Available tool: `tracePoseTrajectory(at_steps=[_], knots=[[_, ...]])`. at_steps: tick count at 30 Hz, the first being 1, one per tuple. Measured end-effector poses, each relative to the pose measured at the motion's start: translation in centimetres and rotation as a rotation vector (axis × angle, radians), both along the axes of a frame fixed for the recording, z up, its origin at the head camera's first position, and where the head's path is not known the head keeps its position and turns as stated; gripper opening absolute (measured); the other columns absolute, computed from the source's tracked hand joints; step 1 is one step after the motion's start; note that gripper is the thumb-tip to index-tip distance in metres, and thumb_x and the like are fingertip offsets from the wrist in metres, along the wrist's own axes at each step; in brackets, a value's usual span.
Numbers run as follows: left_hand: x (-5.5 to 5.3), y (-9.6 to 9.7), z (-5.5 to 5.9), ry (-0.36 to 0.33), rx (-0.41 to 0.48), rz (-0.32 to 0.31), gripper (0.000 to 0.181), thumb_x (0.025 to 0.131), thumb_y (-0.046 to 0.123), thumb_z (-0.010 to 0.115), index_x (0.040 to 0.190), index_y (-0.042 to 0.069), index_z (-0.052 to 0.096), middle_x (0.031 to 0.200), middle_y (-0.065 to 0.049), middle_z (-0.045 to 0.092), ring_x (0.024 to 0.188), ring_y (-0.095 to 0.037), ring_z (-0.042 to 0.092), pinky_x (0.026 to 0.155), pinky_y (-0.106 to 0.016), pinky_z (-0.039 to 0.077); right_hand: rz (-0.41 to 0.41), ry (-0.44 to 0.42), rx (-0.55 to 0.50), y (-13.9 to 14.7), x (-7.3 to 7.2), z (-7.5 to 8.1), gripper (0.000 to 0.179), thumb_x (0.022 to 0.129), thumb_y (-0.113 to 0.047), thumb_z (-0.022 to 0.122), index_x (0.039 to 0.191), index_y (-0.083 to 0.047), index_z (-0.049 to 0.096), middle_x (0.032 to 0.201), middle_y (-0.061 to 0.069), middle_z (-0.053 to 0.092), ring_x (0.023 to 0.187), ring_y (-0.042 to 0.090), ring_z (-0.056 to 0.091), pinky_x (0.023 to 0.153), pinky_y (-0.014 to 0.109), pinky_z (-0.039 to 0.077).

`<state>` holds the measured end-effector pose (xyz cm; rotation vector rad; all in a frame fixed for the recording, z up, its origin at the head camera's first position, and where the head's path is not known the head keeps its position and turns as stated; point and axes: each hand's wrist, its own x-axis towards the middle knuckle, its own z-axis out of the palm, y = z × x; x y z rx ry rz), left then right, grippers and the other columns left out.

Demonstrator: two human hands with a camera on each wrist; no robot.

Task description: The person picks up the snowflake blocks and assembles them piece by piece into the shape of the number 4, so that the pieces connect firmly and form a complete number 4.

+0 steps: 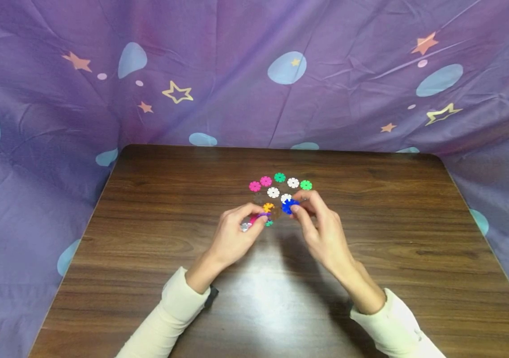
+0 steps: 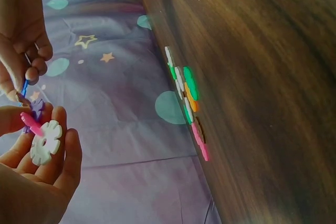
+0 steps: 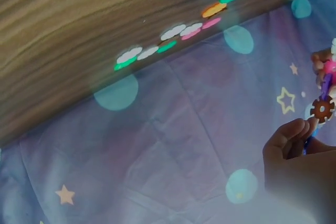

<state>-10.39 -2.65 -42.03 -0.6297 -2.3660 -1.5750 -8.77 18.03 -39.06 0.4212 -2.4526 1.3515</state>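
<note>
Center-left of the frame: left hand (image 1: 235, 233), thumb and index pinching around the purple disc (image 1: 263, 216). White disc (image 2: 53, 133) and pink disc (image 2: 30, 123) sit on the palm side, interlocked with it. Looks like a mid-chain grip, so the far end stays exposed. Brown disc (image 3: 317, 111) is at that end, just right of the purple one; joint detail too small to confirm.

Center: loose discs, e.g. orange disc (image 1: 268, 207) and pair of pink ones (image 1: 260, 184), lie flat on the tabletop (image 1: 147, 223), probably spread out for easy picking.

Right of center: blue disc (image 1: 288, 207), raised, pinched by the right hand (image 1: 324, 229) at its right edge. Likely so the left-side notches face the brown one. Can't tell if blue and brown touch.
</note>
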Motion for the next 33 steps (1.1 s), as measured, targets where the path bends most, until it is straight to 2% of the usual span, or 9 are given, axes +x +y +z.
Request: tracePoseTrajectory(at_steps=[5,11,18,22,28,31,33], knots=[[0.0,0.0,0.0,0.003,-0.002,-0.002,0.009,0.091,0.008,0.074,0.099,0.005,0.076,0.096,-0.009,0.079,0.087,-0.022,0.075,0.083,-0.045,0.062,0.005,0.116,0.102,0.1,-0.1,-0.1,0.015,0.101,-0.005,0.063,0.115,-0.007,0.066,0.097,0.004,0.076,0.085,0.016,0.073,0.080,0.019,0.058],[0.1,0.0,0.1,0.018,-0.004,-0.014,0.009,0.091,0.006,0.074,0.099,0.004,0.076,0.095,-0.010,0.079,0.086,-0.022,0.075,0.083,-0.041,0.062,0.010,0.233,0.184,0.0,-0.3,-0.6,0.016,0.097,-0.001,0.067,0.113,-0.003,0.069,0.104,0.008,0.075,0.091,0.016,0.071,0.086,0.028,0.059],[0.0,0.0,0.5,0.043,0.003,-0.025,0.008,0.092,0.005,0.073,0.099,0.001,0.075,0.093,-0.012,0.079,0.083,-0.022,0.074,0.079,-0.040,0.062,0.017,0.239,0.145,-0.1,-0.3,-0.7,0.014,0.097,0.000,0.067,0.111,-0.003,0.068,0.097,0.005,0.075,0.086,0.014,0.071,0.082,0.019,0.058],[-0.3,-0.1,0.7,0.052,-0.024,-0.036,0.007,0.092,0.005,0.073,0.097,0.001,0.075,0.091,-0.011,0.079,0.080,-0.021,0.073,0.077,-0.034,0.061,0.036,0.187,0.108,-0.1,-0.4,-0.6,0.013,0.097,-0.001,0.067,0.110,-0.004,0.067,0.094,0.004,0.075,0.082,0.013,0.072,0.077,0.014,0.057],[-0.7,0.0,1.2,-0.083,-0.036,-0.077,0.010,0.096,0.011,0.070,0.100,0.004,0.075,0.092,-0.007,0.079,0.079,-0.014,0.068,0.075,-0.026,0.057,0.034,0.052,-0.010,0.2,-0.9,-0.9,0.016,0.101,-0.005,0.064,0.116,-0.004,0.067,0.097,0.008,0.077,0.083,0.021,0.073,0.083,0.012,0.058],[-0.7,-0.1,1.3,-0.175,0.011,-0.107,0.012,0.098,0.011,0.066,0.102,0.003,0.074,0.095,-0.009,0.079,0.083,-0.015,0.070,0.076,-0.025,0.058,0.032,0.037,-0.039,0.2,-1.1,-0.8,0.018,0.102,-0.007,0.063,0.119,-0.006,0.069,0.099,0.008,0.078,0.084,0.021,0.073,0.083,0.013,0.058],[-0.7,-0.1,1.4,-0.243,0.059,-0.143,0.013,0.100,0.010,0.064,0.103,0.002,0.073,0.094,-0.012,0.079,0.082,-0.017,0.071,0.072,-0.023,0.057,0.034,0.033,-0.044,0.2,-1.3,-0.7,0.019,0.101,-0.007,0.064,0.119,-0.007,0.070,0.099,0.008,0.078,0.084,0.020,0.073,0.081,0.013,0.058]])
